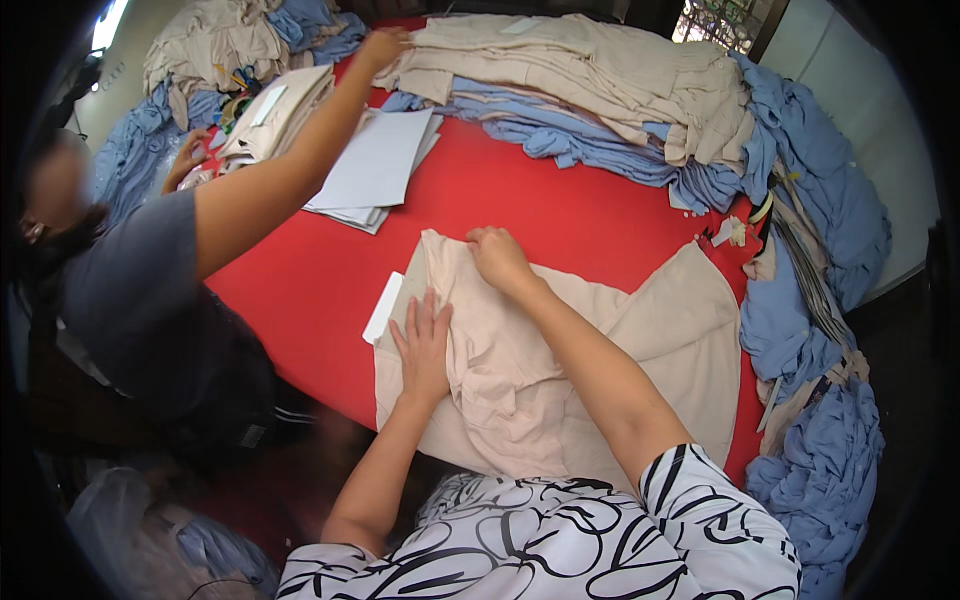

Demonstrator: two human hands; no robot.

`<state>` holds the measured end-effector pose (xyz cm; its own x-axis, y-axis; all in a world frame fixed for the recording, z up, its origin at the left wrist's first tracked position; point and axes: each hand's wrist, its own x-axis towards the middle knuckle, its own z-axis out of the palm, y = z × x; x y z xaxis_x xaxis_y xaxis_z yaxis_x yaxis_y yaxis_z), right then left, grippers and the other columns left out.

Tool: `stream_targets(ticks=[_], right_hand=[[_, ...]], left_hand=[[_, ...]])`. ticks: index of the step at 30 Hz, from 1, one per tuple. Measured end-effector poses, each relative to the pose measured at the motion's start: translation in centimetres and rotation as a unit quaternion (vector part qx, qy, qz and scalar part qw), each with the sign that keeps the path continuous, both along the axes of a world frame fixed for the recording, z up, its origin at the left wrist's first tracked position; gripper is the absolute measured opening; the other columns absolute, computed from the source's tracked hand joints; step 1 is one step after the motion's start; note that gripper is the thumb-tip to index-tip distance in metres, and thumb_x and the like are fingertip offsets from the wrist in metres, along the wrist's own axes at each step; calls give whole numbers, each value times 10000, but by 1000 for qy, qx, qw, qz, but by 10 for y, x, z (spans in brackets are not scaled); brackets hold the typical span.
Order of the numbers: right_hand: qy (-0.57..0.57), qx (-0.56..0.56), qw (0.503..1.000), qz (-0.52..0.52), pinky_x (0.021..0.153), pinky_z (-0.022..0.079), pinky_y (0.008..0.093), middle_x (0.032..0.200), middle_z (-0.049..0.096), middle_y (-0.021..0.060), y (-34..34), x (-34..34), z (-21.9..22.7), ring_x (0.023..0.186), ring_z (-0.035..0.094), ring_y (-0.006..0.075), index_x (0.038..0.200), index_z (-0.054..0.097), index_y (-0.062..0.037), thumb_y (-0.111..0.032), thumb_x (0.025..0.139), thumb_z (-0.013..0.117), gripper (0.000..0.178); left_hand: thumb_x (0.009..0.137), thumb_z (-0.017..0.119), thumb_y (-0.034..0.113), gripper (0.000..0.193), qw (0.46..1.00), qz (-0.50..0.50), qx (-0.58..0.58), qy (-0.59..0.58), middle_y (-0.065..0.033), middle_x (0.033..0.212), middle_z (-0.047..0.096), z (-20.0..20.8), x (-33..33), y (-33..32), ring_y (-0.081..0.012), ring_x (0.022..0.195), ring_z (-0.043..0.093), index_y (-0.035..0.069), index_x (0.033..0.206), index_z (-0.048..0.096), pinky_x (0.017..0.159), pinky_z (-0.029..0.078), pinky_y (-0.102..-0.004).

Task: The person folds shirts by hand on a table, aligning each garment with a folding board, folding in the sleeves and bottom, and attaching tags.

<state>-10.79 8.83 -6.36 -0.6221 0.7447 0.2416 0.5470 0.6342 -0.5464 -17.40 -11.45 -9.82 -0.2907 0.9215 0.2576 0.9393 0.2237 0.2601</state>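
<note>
L hand (pixel 424 345): fingers spread wide, flat on beige garment (pixel 560 370), near its left edge.
R hand (pixel 497 256): fingers closed, pinching garment's top edge.
Garment: lies on red table (pixel 560 215), w/ white card (pixel 383 307) just left of it.
Co-worker's hand (pixel 380 46): reaches beige stack (pixel 590 70), far behind garment.

A beige garment (pixel 560 370) lies on a bright red counter (pixel 560 215). At the top and right of the frame are beige stacks (pixel 600 70) and light blue cloth heaps (pixel 830 200). White paper sheets (pixel 375 165) lie upper left. The sleeves (pixel 560 540) at the bottom are white with black swirls.
</note>
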Motion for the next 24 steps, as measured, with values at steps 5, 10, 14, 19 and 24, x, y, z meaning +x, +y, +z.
stream_targets(ticks=[5,10,14,19,24], right_hand=[[13,-115,993,33,849,485,459,972,681,184,19,-50,-8,980,635,337,962,705,-39,-228,846,667,225],[-84,-150,985,15,823,505,445,967,701,177,21,-70,-3,955,660,336,958,703,-35,-265,834,699,261],[-107,-189,976,18,827,507,434,1025,688,162,22,-69,3,962,644,333,1002,693,-34,-250,859,653,261],[130,-300,942,77,729,501,319,846,698,81,26,-62,-9,769,638,154,940,698,-7,-156,843,674,179],[70,-374,921,83,735,495,293,888,680,91,29,-48,11,790,616,131,1060,666,6,-132,814,713,287]], left_hand=[[750,596,122,739,997,-34,-14,-72,-124,1582,182,5,-1,1,-366,1447,176,80,1449,358,1089,43,-712],[747,610,122,791,998,-17,-26,-63,-138,1533,257,7,1,-4,-355,1431,217,86,1478,309,1099,61,-697],[766,589,90,803,996,22,16,-80,-156,1471,320,4,5,-4,-354,1407,257,74,1499,264,1118,87,-662],[786,546,38,790,996,40,26,-71,-164,1465,323,1,6,-1,-359,1403,265,37,1508,224,1131,97,-636],[813,534,66,769,997,41,23,-67,-167,1461,328,-3,4,2,-355,1407,269,28,1509,211,1132,98,-631]])
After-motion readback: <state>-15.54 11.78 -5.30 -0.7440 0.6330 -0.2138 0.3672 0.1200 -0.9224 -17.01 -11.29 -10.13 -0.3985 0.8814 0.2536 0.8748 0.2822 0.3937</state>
